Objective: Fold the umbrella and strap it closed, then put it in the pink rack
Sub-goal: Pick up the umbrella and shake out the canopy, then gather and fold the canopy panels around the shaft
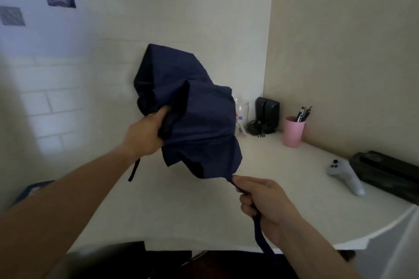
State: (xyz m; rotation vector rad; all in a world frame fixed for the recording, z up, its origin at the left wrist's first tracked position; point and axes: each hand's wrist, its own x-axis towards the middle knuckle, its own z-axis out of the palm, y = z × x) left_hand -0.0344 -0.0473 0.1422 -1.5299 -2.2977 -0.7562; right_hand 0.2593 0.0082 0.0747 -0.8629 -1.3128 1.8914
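Note:
A navy blue folding umbrella (192, 115) is held up above the white table (181, 210), its canopy collapsed but loose and bunched. My left hand (145, 136) grips the umbrella's left side through the cloth, and a short dark loop hangs below that hand. My right hand (265, 204) is closed on the umbrella's navy closing strap (263, 240), which runs from the canopy's lower edge through my fist and dangles down. No pink rack is in view.
At the back right stand a pink cup with pens (293, 131), a clear jar (242, 118) and a black device with cables (266, 118). A white controller (347, 176) and a black flat object (390, 174) lie at the right. The table edge curves at lower right.

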